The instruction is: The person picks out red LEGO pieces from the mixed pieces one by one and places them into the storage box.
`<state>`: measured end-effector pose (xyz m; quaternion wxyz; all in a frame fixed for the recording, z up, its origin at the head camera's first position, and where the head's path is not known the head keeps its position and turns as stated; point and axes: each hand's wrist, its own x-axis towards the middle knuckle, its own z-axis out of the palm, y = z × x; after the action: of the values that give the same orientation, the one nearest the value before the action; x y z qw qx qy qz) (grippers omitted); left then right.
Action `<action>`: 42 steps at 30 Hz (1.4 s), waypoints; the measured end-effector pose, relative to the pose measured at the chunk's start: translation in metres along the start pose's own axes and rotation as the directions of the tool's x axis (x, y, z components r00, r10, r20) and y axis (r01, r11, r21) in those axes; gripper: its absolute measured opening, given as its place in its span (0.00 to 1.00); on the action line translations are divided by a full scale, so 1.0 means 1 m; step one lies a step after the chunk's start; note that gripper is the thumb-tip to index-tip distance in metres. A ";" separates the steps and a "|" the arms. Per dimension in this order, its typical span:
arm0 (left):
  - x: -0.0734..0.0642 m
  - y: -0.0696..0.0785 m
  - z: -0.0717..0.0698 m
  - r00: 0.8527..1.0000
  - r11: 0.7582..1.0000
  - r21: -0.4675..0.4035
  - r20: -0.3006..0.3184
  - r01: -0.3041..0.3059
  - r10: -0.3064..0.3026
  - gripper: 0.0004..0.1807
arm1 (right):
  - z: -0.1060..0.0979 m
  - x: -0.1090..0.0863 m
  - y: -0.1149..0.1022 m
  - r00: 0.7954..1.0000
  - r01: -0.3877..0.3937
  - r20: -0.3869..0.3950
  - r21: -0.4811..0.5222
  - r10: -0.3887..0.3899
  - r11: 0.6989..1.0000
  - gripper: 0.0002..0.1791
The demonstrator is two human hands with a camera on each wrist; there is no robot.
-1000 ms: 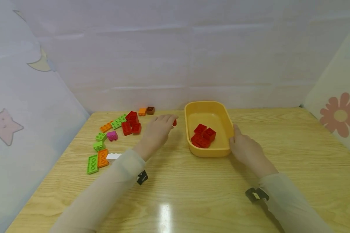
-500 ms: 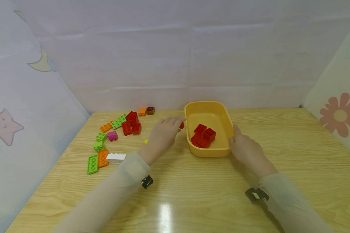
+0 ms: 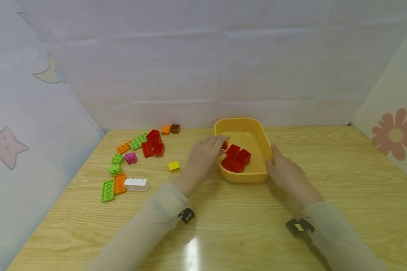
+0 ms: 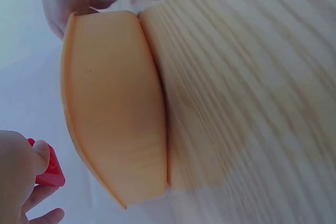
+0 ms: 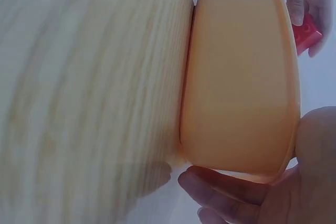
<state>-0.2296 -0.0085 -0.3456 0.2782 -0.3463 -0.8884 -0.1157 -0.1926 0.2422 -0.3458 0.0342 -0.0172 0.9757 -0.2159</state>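
My left hand [image 3: 203,160] pinches a red toy brick [image 3: 225,145] over the left rim of a yellow plastic bin [image 3: 257,177]. In the left wrist view the thumb lies along that brick [image 4: 52,172], above the height of the bin's rim. A small cluster of red bricks [image 3: 237,160] sits in the near part of the bin. At the bin's near right corner, my right hand [image 3: 288,177] holds its side. The right wrist view has the thumb at the rim and the fingers [image 5: 226,190] against the outer wall.
On the left of the wooden table [image 3: 176,241] lie red bricks [image 3: 152,143], a yellow brick [image 3: 174,166], a white-topped clear brick [image 3: 136,184], a magenta brick [image 3: 130,158] and several green and orange ones. A brown brick [image 3: 175,128] lies near the back wall [image 3: 176,75].
My left hand has moved right with the red brick, from left of the bin to over its rim, uncovering the yellow brick and the white-topped one. The right hand and bin have stayed put.
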 end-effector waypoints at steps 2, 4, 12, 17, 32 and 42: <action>0.002 0.004 -0.001 1.000 1.000 -0.016 0.000 0.017 -0.017 0.23 | 0.000 0.001 0.002 1.000 0.003 0.000 0.045 -0.003 0.999 0.34; 0.004 0.008 -0.001 1.000 0.999 -0.025 -0.003 0.029 -0.029 0.24 | -0.001 0.002 0.005 1.000 0.005 0.004 0.102 -0.006 0.995 0.35; 0.011 0.021 -0.002 0.998 0.999 -0.039 -0.055 0.018 -0.020 0.24 | -0.004 0.012 0.023 0.998 0.043 -0.065 0.401 -0.019 0.915 0.28; 0.015 0.031 -0.002 0.999 0.998 -0.065 -0.051 -0.003 0.000 0.25 | -0.005 0.016 0.037 1.000 -0.004 -0.022 0.590 0.021 0.808 0.30; 0.027 0.052 0.004 0.973 0.988 -0.141 0.230 0.062 -0.029 0.24 | 0.019 0.022 0.066 0.994 0.099 -0.060 0.838 -0.089 0.537 0.34; 0.038 0.067 0.021 0.935 0.980 -0.156 0.349 0.122 -0.061 0.24 | 0.023 0.022 0.073 0.985 0.168 -0.091 0.724 -0.149 0.669 0.32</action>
<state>-0.2160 0.0702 -0.3402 0.0822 -0.3424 -0.9247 -0.1444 -0.2141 0.2978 -0.3993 0.0078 -0.0844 0.8045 -0.5879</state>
